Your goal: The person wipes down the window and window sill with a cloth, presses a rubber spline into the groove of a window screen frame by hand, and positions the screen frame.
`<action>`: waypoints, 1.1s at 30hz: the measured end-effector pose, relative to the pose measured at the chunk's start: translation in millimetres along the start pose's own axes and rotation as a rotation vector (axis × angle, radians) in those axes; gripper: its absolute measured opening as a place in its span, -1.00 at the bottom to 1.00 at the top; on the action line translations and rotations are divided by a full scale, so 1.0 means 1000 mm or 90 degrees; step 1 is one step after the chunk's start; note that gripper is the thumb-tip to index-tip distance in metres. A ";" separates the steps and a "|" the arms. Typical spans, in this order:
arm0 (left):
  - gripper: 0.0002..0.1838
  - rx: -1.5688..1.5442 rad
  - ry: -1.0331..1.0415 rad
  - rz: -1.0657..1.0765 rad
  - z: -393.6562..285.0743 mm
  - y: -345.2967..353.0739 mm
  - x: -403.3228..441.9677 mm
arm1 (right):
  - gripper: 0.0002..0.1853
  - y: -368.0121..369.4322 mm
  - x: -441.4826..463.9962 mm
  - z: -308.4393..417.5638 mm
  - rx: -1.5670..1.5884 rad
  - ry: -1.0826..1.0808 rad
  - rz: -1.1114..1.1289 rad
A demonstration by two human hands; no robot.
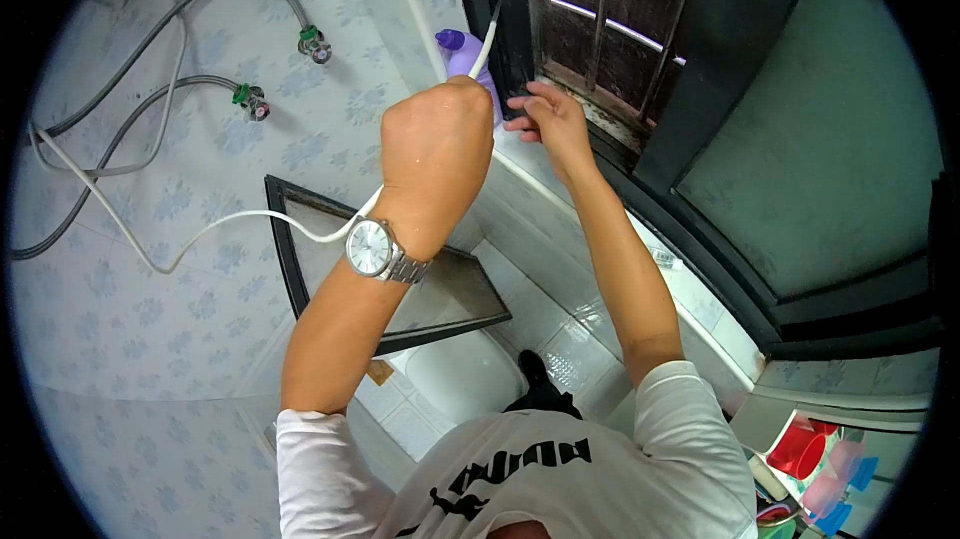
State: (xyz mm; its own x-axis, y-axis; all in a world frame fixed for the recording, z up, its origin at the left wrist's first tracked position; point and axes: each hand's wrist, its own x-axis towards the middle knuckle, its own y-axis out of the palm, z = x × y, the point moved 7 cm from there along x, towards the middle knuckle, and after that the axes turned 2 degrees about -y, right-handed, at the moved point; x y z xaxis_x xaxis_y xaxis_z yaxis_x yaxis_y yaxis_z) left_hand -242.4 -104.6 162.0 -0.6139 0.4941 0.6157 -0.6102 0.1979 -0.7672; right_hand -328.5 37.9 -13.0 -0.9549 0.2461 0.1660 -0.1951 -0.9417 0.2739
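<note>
My left hand (437, 144), with a silver watch on its wrist, is closed in a fist around a white cable (484, 51). A short length of cable sticks up out of the fist, and its tip looks thin and dark. The rest of the cable runs behind my wrist and loops to the left along the wall. My right hand (556, 129) is just to the right of the fist, fingers apart and apparently holding nothing. Behind the fist, a purple bottle (459, 56) stands partly hidden on the ledge by the dark window frame.
Grey hoses with valves (314, 45) hang at the left wall. A black-framed panel (290, 279) leans below my left arm, above a white toilet (465, 369). An open shutter (820, 139) is at right. Red and pink cups (797, 451) sit at lower right.
</note>
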 end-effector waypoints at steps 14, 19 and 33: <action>-0.95 -0.050 0.028 0.047 -0.008 0.012 0.012 | -0.50 -0.053 -0.061 -0.043 -0.049 0.100 -0.080; -0.95 -0.055 0.038 0.018 -0.015 0.016 0.018 | -0.52 -0.073 -0.081 -0.053 -0.047 0.114 -0.100; -0.94 -0.034 0.028 0.052 -0.029 0.022 0.013 | -0.54 -0.101 -0.106 -0.070 -0.032 0.142 -0.145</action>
State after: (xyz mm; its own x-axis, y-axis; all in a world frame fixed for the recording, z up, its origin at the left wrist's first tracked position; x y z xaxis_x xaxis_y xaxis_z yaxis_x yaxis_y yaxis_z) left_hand -249.5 -69.6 148.5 -0.6370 0.5465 0.5437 -0.5311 0.2001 -0.8234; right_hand -223.1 91.4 -124.3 -0.9099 0.4008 -0.1074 -0.4149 -0.8796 0.2326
